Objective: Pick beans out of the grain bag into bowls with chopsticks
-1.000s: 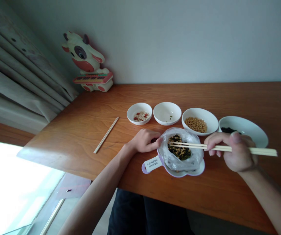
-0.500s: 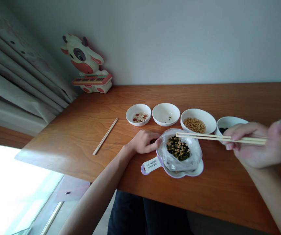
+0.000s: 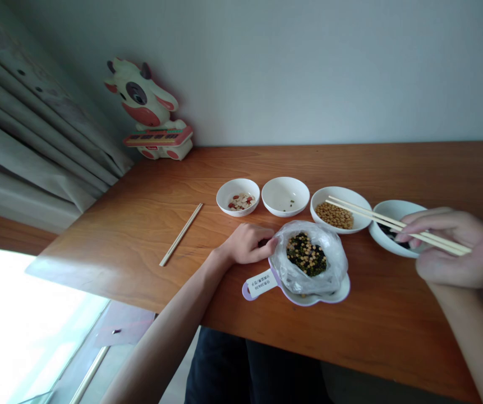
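My left hand (image 3: 249, 243) rests on the table, its thumb and fingertips closed on the left edge of a clear plastic bag (image 3: 336, 266). Mixed dark green and yellow beans fill the open bag. Under it sits a lavender-rimmed dish (image 3: 306, 302) with a labelled handle pointing left. My right hand (image 3: 455, 247) grips a pair of wooden chopsticks (image 3: 386, 219). Their tips are over the white bowl of yellow soybeans (image 3: 350, 196); whether a bean is between them is too small to tell. Below my right fingers stands a white bowl with dark beans (image 3: 392, 247), partly covered.
Two more white bowls stand to the left: one with red and pale pieces (image 3: 238, 187), another with a few green beans (image 3: 285, 189). A second pair of chopsticks (image 3: 181, 234) lies on the wooden table (image 3: 110, 235). A toy cow with a keyboard (image 3: 152, 112) leans against the wall.
My right hand has moved the chopsticks so that their tips went from above the plastic bag up and right to the soybean bowl. My left hand has stayed in place.
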Motion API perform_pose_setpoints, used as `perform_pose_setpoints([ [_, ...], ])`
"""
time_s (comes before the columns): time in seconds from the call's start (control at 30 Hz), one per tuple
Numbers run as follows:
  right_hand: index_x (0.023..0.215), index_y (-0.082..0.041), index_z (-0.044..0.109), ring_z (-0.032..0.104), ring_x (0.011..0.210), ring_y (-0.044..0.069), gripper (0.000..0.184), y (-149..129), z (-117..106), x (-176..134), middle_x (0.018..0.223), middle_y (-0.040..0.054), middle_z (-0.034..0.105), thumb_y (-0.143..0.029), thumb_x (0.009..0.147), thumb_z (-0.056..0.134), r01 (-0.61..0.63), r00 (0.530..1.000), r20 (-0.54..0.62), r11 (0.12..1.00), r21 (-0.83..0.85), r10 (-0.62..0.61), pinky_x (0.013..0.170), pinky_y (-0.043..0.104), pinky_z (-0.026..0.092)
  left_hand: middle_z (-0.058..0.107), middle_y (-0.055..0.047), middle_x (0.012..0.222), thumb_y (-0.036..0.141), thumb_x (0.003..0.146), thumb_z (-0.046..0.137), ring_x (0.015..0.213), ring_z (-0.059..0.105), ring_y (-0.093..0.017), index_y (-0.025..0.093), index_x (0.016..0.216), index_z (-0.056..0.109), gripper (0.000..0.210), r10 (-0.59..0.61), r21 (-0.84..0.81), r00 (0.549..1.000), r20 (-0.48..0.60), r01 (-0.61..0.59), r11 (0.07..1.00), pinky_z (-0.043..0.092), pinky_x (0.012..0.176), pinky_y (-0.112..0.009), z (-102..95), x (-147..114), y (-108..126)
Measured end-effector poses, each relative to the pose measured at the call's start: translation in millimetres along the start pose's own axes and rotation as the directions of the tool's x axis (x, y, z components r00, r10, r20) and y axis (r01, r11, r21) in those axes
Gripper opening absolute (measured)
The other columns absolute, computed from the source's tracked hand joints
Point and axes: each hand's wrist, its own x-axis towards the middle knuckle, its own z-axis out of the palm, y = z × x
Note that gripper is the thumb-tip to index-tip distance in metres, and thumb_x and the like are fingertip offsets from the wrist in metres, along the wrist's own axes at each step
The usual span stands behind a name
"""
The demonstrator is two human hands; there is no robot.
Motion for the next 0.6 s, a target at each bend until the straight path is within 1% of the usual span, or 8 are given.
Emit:
perform_pose_setpoints([
  [0.1,0.052,-0.024,0.069,0.064,0.053,0.023,0.084,-10.5,0.2,3.7,0.053,0.0089,0.062,-0.074,0.101,0.021,-0.126,0.992,-0.017,0.990,0.070,0.128,0.045,0.036,0.043,0.051,0.001,0.065,0.043,0.108,0.043,0.057,0.041,-0.010,0.018,0.073,0.046,0.044,-0.003,0.005,1.000,0.003,0.003,1.000,0.030,0.057,-0.027,0.1,-0.3,0.1],
  [0.13,0.054,-0.024,0.070,0.064,0.053,0.023,0.083,-13.4,-0.8,5.3,0.052,0.0089,0.063,-0.076,0.100,0.023,-0.159,0.987,0.000,0.980,0.116,0.160,0.046,0.036,0.044,0.052,0.001,0.065,0.043,0.108,0.042,0.057,0.042,-0.010,0.018,0.073,0.046,0.044,-0.002,0.007,1.000,0.003,0.002,1.000,0.031,0.058,-0.027,0.1,-0.4,-0.1],
  [0.17,0.055,-0.024,0.071,0.063,0.053,0.023,0.082,-15.8,-2.0,7.0,0.051,0.0087,0.063,-0.076,0.099,0.025,-0.192,0.981,0.040,0.967,0.170,0.188,0.047,0.037,0.045,0.052,0.001,0.066,0.043,0.108,0.042,0.057,0.042,-0.010,0.018,0.073,0.046,0.044,-0.001,0.008,1.000,0.002,0.001,1.000,0.031,0.058,-0.027,0.2,-0.4,-0.3],
  [0.23,0.060,-0.025,0.074,0.063,0.053,0.023,0.081,-19.6,-3.7,9.4,0.050,0.0085,0.063,-0.076,0.099,0.026,-0.274,0.956,0.184,0.922,0.273,0.229,0.048,0.037,0.047,0.052,0.001,0.065,0.044,0.108,0.042,0.057,0.041,-0.010,0.018,0.073,0.047,0.044,0.000,0.011,1.000,-0.003,0.000,1.000,0.030,0.057,-0.027,0.2,-0.3,-0.6],
  [0.3,0.064,-0.025,0.077,0.061,0.052,0.022,0.082,-23.5,-2.7,9.5,0.050,0.0085,0.063,-0.075,0.100,0.024,-0.362,0.905,0.350,0.871,0.332,0.242,0.044,0.035,0.045,0.051,0.002,0.064,0.045,0.108,0.042,0.056,0.040,-0.010,0.018,0.072,0.046,0.045,0.001,0.014,1.000,-0.005,-0.001,1.000,0.030,0.056,-0.027,0.2,-0.1,-0.6],
  [0.4,0.067,-0.025,0.079,0.059,0.051,0.020,0.082,-30.9,5.6,4.0,0.051,0.0082,0.063,-0.075,0.100,0.024,-0.459,0.819,0.515,0.828,0.322,0.254,0.040,0.031,0.041,0.050,0.002,0.064,0.044,0.108,0.042,0.055,0.039,-0.010,0.018,0.072,0.046,0.045,0.001,0.014,1.000,-0.004,-0.001,1.000,0.029,0.056,-0.027,0.3,0.2,-0.4],
  [0.5,0.066,-0.023,0.077,0.056,0.050,0.017,0.081,-36.4,16.2,-6.9,0.058,0.0081,0.066,-0.078,0.099,0.028,-0.509,0.747,0.598,0.828,0.235,0.290,0.038,0.029,0.038,0.050,0.002,0.063,0.044,0.108,0.042,0.055,0.039,-0.009,0.018,0.072,0.046,0.045,-0.002,0.010,1.000,-0.006,0.002,1.000,0.029,0.055,-0.027,0.5,0.2,-0.2],
  [0.6,0.067,-0.023,0.075,0.059,0.055,0.018,0.081,-34.8,21.1,-17.9,0.059,0.0073,0.064,-0.078,0.099,0.025,-0.519,0.708,0.632,0.839,0.163,0.315,0.040,0.029,0.039,0.050,0.002,0.063,0.044,0.109,0.041,0.055,0.039,-0.010,0.018,0.072,0.046,0.046,-0.001,0.007,1.000,-0.003,0.001,1.000,0.029,0.056,-0.027,0.8,-0.2,-0.5],
])
